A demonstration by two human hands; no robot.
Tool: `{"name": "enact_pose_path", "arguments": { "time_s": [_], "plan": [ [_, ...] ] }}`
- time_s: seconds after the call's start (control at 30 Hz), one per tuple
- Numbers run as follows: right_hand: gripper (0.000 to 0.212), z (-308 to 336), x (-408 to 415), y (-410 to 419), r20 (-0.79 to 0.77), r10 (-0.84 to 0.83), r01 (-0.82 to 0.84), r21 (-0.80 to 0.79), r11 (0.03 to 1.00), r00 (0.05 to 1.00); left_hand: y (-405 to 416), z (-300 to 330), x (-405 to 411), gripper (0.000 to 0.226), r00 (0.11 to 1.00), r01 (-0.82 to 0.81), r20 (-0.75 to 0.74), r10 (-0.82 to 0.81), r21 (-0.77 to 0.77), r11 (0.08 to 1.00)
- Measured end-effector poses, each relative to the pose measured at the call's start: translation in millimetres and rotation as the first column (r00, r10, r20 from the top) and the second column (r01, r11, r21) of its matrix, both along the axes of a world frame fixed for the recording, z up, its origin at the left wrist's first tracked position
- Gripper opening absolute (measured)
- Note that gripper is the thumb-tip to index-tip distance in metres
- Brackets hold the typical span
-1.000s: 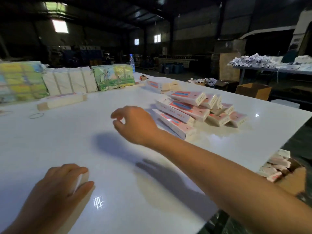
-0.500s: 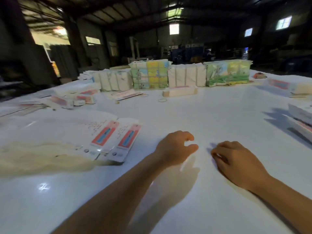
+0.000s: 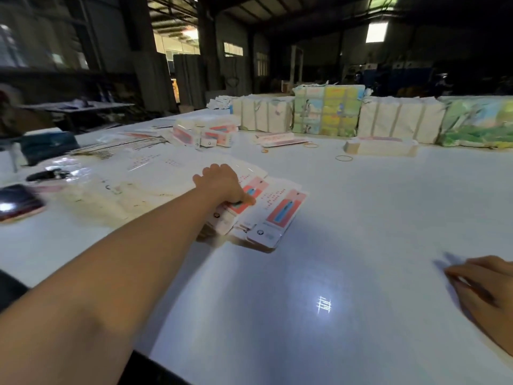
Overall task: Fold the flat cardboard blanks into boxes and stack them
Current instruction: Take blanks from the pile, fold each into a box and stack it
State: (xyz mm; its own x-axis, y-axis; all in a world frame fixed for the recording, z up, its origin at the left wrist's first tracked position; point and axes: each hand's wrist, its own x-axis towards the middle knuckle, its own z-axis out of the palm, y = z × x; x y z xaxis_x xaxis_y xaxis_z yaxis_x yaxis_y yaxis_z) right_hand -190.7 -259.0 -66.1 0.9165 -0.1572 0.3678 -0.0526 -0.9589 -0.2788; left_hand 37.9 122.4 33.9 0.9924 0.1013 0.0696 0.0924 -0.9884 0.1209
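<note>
Landmark: fanned stack of flat white cardboard blanks with pink-red printed panels [image 3: 273, 215], lying on the large glossy white table [image 3: 347, 218], left of its middle.

- Left hand [image 3: 222, 184]: reaching out over the stack's far-left part, palm down, thumb tip [image 3: 248, 202] pressed to a pink panel of an upper blank; other fingers hidden behind the hand, so grip cannot be told.
- Right hand [image 3: 484, 287]: well right of the stack and nearer the camera, at the frame edge, resting on the table with fingers loosely curled, holding nothing.
- Spread of pale flat sheets with small red print [image 3: 144, 176]: directly left of the stack, partly under it.
- Dark phone-like item with bright reflection [image 3: 16, 202]: far left of the stack, blurred.
- Small dark object [image 3: 45, 175]: left of the stack, beyond the phone-like item; identity unclear.
- Cluster of folded white-and-pink boxes [image 3: 206, 133]: beyond the stack, slightly left.
- Flat pink-and-white blank lying alone [image 3: 280, 140]: beyond the stack.
- Long pale bundle of blanks on edge [image 3: 381, 147]: beyond the stack, to the right.
- Thin rubber bands [image 3: 343, 158]: on the table between stack and long bundle.
- Row of wrapped packs, plain white and green-yellow illustrated [image 3: 327, 113]: along the table's far edge, behind all the above.
- Bright square light reflection [image 3: 324, 304]: on the table surface, nearer than the stack, to the right.
</note>
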Motion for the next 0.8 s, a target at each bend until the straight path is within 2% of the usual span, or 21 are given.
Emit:
{"name": "enact_pose_path", "arguments": {
  "time_s": [0.03,0.1,0.13,0.17,0.23,0.3,0.37,0.47,0.5,0.53,0.57,0.6,0.67,0.73,0.8],
  "plan": [
    [0.021,-0.8,1.9,-0.6,-0.055,0.002,-0.002,0.004,1.000,0.998,-0.7,1.0,1.7,0.108,1.000,-0.001,-0.012,0.000,-0.017,1.000],
    [0.060,-8.9,8.3,-2.2,-0.142,0.066,-0.062,0.032,0.998,0.988,-4.9,1.2,2.5,0.107,1.000,0.008,0.013,-0.009,0.041,0.999],
    [0.068,-12.0,8.9,0.1,-0.104,0.100,-0.098,0.021,0.995,0.990,-8.3,0.8,1.1,0.103,0.997,0.016,0.069,-0.024,0.116,0.993],
    [0.064,-8.9,6.3,5.4,-0.060,0.128,-0.130,-0.023,0.991,0.990,-12.8,0.9,-2.0,0.097,0.988,0.030,0.142,-0.057,0.188,0.982],
    [0.030,8.2,-3.9,24.4,0.082,0.109,-0.105,-0.056,0.993,0.991,-22.6,4.2,-10.2,0.081,0.957,0.087,0.252,-0.146,0.231,0.969],
    [0.009,27.0,-12.1,38.3,0.128,0.010,-0.001,-0.068,0.998,0.992,-35.7,14.3,-21.2,0.070,0.935,0.207,0.257,-0.243,0.162,0.965],
    [0.007,35.9,-16.7,46.3,0.046,-0.038,0.041,-0.069,0.997,0.998,-61.1,23.6,-35.7,0.056,0.893,0.401,0.200,-0.404,0.056,0.914],
    [0.018,36.8,-13.2,46.5,-0.067,-0.050,0.045,-0.080,0.996,0.996,-120.3,24.8,-75.1,0.043,0.746,0.666,0.152,-0.649,-0.194,0.720],
    [0.020,38.0,-12.5,44.1,-0.062,-0.071,0.071,-0.004,0.997,0.996,-140.7,19.6,-91.2,0.042,0.685,0.724,0.153,-0.712,-0.243,0.645],
    [0.020,40.2,-13.4,41.2,-0.030,-0.102,0.106,0.141,0.984,0.994,-158.5,12.6,-107.1,0.044,0.636,0.763,0.155,-0.756,-0.278,0.584],
    [0.018,41.9,-15.5,37.0,0.003,-0.144,0.135,0.340,0.931,0.990,-172.7,4.8,-121.3,0.047,0.599,0.785,0.156,-0.785,-0.306,0.538],
    [0.017,43.4,-18.2,32.9,0.037,-0.186,0.137,0.541,0.830,0.982,-183.3,-2.9,-132.2,0.049,0.576,0.795,0.157,-0.802,-0.337,0.504],
    [0.024,47.3,-23.7,25.9,0.111,-0.256,0.061,0.813,0.579,0.960,-194.6,-17.4,-143.6,0.050,0.550,0.792,0.155,-0.821,-0.409,0.454],
    [0.028,53.4,-25.1,20.5,0.140,-0.323,-0.036,0.951,0.307,0.936,-195.5,-27.2,-144.2,0.049,0.542,0.787,0.168,-0.823,-0.446,0.427],
    [0.027,61.4,-25.5,16.9,0.106,-0.316,-0.116,0.993,-0.013,0.943,-190.5,-32.8,-139.8,0.043,0.539,0.798,0.204,-0.817,-0.435,0.418]
  ]
}}
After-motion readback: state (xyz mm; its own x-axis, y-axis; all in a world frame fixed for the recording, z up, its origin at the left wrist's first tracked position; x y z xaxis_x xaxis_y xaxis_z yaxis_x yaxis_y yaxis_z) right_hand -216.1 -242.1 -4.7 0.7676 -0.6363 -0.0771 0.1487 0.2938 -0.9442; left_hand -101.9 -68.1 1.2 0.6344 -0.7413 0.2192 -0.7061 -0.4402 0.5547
